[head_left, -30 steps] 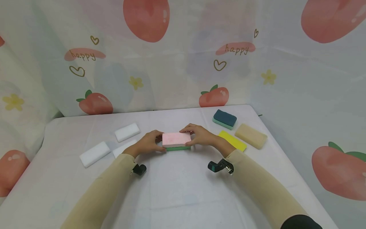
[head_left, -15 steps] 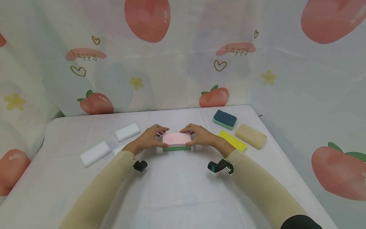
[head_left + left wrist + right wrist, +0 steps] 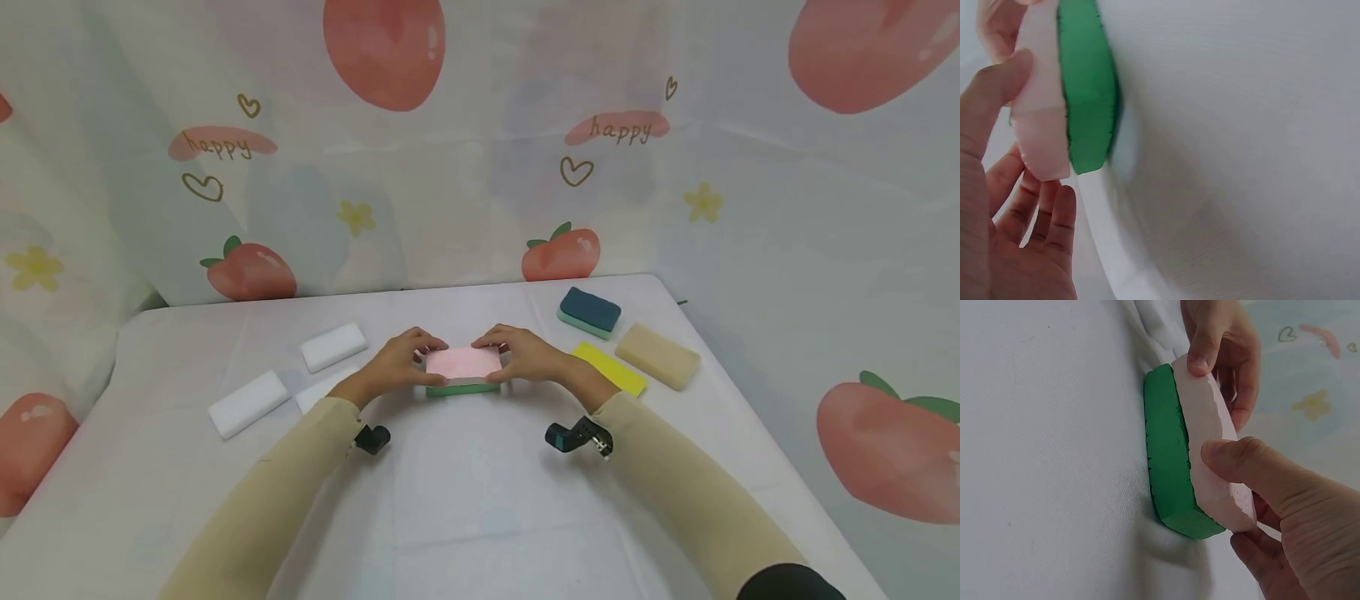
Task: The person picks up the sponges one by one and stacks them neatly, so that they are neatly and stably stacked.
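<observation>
A pink sponge [image 3: 462,364] lies flat on top of a green sponge [image 3: 462,389] at the middle of the table. My left hand [image 3: 393,362] holds the pink sponge's left end, thumb on its near side and fingers round the far side. At the right end my right hand [image 3: 530,357] grips it the same way, the thumb pressing the near face. In the right wrist view the pink sponge [image 3: 1210,419] sits close along the green sponge [image 3: 1169,450], their edges roughly lined up. Both thumbs touch only the pink one there.
Several white sponges [image 3: 249,404] lie on the left of the white-covered table [image 3: 480,517]. On the right are a yellow sponge [image 3: 611,369], a beige sponge [image 3: 658,357] and a dark blue and mint sponge [image 3: 589,312]. A printed cloth [image 3: 465,167] hangs behind.
My left hand loosened from the left end of the pink sponge, its fingers lifting, then came back onto it. My right hand and the two stacked sponges stay about where they were.
</observation>
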The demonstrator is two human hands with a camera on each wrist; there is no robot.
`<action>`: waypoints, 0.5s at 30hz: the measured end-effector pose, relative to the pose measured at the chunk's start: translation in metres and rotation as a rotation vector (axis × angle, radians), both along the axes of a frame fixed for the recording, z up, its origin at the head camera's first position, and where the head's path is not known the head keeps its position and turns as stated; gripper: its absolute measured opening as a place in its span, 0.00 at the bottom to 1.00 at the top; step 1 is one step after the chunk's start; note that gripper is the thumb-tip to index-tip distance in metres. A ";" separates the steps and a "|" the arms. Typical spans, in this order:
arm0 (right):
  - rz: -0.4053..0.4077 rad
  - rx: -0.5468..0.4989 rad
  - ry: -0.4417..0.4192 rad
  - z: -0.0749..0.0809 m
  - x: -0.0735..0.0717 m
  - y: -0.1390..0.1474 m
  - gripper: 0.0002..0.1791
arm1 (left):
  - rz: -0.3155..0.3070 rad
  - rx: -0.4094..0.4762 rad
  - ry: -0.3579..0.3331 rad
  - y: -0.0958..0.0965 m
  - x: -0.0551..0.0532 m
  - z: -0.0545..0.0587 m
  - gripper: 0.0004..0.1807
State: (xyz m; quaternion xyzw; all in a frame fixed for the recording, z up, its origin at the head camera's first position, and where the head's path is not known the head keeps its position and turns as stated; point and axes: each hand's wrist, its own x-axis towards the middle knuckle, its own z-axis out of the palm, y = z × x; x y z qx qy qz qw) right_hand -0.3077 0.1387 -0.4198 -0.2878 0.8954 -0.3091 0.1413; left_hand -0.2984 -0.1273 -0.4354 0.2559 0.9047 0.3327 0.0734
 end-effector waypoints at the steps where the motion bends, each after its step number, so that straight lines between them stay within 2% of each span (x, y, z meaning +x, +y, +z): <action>1: -0.005 0.004 0.000 0.000 0.000 0.000 0.32 | 0.006 0.004 -0.001 0.000 0.000 -0.002 0.32; 5: -0.017 0.001 -0.003 -0.001 0.000 0.001 0.32 | 0.024 0.015 -0.005 0.001 0.001 -0.004 0.32; 15: -0.030 -0.051 0.000 0.001 0.006 0.007 0.33 | 0.031 0.014 -0.012 0.000 0.004 -0.001 0.32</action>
